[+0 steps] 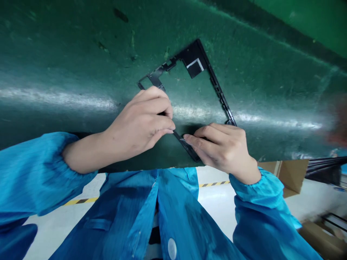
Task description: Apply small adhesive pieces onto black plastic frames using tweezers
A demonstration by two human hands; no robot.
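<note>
A thin black plastic frame [215, 86], open in the middle, lies at an angle on the green work surface. Its upper corner bears a flat panel with a pale L-shaped strip [195, 65]. My left hand [148, 119] covers part of the frame's left side, thumb and fingers pinched together at its near-left edge. Close to those fingertips, my right hand [221, 146] is closed in a pinch over the near corner. A thin silvery piece [182, 139] sticks out from its fingertips against the frame; its other end is hidden.
The green work surface [81, 76] has scuffs and bright reflections; its near edge runs just below my hands. Below on the right stand an open cardboard box [292, 177] and a black plastic bag [324, 171]. Yellow-and-black tape [81, 201] marks the pale floor.
</note>
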